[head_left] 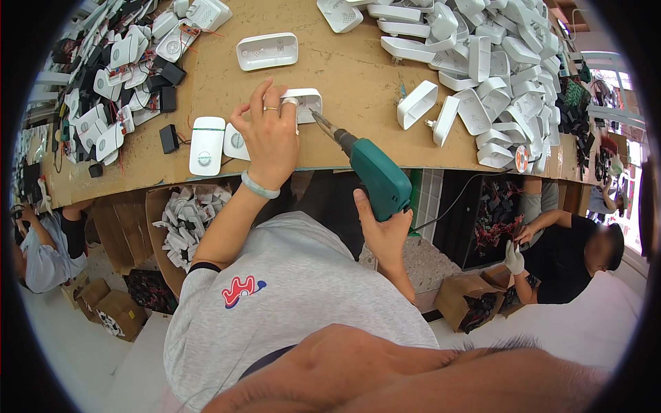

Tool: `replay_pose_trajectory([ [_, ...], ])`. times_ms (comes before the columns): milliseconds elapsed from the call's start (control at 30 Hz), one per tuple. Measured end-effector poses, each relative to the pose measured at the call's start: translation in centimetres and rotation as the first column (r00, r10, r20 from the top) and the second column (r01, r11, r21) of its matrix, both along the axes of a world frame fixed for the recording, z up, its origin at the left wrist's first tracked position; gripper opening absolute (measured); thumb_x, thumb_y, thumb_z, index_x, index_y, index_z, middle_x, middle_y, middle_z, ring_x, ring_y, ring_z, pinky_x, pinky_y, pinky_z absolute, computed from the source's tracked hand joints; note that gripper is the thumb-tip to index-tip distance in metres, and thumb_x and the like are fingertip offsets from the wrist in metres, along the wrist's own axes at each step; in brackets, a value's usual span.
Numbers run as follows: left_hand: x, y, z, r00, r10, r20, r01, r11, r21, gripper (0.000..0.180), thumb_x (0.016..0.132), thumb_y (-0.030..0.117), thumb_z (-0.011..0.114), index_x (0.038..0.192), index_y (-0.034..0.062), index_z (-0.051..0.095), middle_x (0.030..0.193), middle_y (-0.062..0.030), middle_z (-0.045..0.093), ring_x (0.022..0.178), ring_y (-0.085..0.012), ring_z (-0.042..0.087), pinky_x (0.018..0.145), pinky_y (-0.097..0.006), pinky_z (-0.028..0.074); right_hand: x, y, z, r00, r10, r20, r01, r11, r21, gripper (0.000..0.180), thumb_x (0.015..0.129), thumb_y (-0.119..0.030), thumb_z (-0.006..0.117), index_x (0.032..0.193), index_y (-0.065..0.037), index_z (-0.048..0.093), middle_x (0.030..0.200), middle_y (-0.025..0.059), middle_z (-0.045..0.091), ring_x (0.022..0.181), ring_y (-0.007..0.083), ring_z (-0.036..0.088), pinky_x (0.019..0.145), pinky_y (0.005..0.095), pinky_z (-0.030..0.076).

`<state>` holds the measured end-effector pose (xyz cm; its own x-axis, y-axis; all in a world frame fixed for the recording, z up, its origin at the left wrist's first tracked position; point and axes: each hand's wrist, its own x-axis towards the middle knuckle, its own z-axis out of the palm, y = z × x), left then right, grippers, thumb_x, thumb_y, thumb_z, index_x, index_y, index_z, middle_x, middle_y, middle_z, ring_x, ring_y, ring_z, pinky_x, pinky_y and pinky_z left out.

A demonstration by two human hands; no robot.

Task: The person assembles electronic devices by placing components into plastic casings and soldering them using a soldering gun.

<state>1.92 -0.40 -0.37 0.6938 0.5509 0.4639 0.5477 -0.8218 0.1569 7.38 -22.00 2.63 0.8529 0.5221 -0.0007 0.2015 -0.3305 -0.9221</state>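
Housing (303, 102) of white plastic sits on the tabletop (351, 82), in from its near edge, with the left hand (270, 141) at its left end; whether that grip pinches it, I cannot tell. The right hand (387, 237) has its grip wrapped around the back end of a green tool (379, 175), whose metal tip (322, 122) points into the housing. White casings (478, 58) heap toward the tabletop's far right corner

Left arm (224, 230) stretched forward. Left hand (271, 141) with back side up, fingers bent and spread, pinky off to side. Right arm (397, 272) lower, close to body. Right hand (385, 234) in grip, thumb pointing forward.
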Motion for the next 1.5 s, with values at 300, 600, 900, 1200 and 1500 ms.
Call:
replay_pose_trajectory([
  [300,-0.1,0.0,0.3,1.000,-0.017,-0.026,0.016,1.000,-0.012,0.009,0.075,0.004,0.066,0.084,0.0056,0.068,0.122,-0.0064,0.062,0.131,-0.0256,0.046,0.096,-0.051,0.031,-0.6,-1.0,0.5,0.990,-0.062,-0.128,0.064,0.998,0.005,0.023,0.087,-0.019,0.078,0.095,0.001,0.070,0.074,0.0049,0.068,0.065,0.0106,0.058,0.062,0.0274,0.048],
  [600,-4.6,1.6,3.3,0.983,-0.024,0.184,0.057,0.982,-0.181,0.033,0.083,0.013,0.074,0.114,0.0043,0.064,0.130,-0.0161,0.058,0.120,-0.0365,0.053,0.099,-0.046,0.040,-1.0,-1.6,0.4,0.990,-0.057,-0.126,0.076,0.985,0.154,0.023,0.088,-0.010,0.077,0.103,0.002,0.065,0.076,0.0019,0.063,0.058,0.0067,0.055,0.051,0.0224,0.043],
  [900,-10.2,6.0,3.4,0.954,-0.300,-0.026,0.278,0.909,-0.311,0.056,0.067,0.020,0.085,0.117,0.0067,0.067,0.109,-0.0101,0.061,0.108,-0.0327,0.055,0.093,-0.043,0.041,-1.4,-1.4,0.8,0.981,-0.062,-0.183,0.078,0.993,0.084,0.020,0.086,-0.014,0.079,0.094,0.002,0.069,0.080,0.0020,0.069,0.071,0.0088,0.061,0.066,0.0253,0.049],
  [1200,-10.8,3.0,2.5,0.931,-0.365,-0.021,0.358,0.921,-0.156,0.043,0.079,0.029,0.079,0.113,0.0046,0.068,0.093,-0.0100,0.063,0.085,-0.0295,0.061,0.074,-0.041,0.048,-1.8,-1.5,1.0,0.971,-0.114,-0.209,0.140,0.984,0.113,0.023,0.086,-0.015,0.080,0.096,0.002,0.069,0.082,0.0030,0.068,0.072,0.0097,0.061,0.067,0.0258,0.049],
  [1500,-8.6,6.3,3.6,0.923,-0.378,-0.072,0.339,0.887,-0.313,0.022,0.082,0.007,0.071,0.103,0.0019,0.070,0.109,-0.0125,0.062,0.100,-0.0316,0.060,0.085,-0.041,0.050,-2.3,-1.5,1.7,0.968,-0.131,-0.213,0.164,0.975,0.147,0.025,0.087,-0.016,0.080,0.099,0.002,0.068,0.087,0.0037,0.069,0.076,0.0103,0.062,0.070,0.0261,0.050],
])
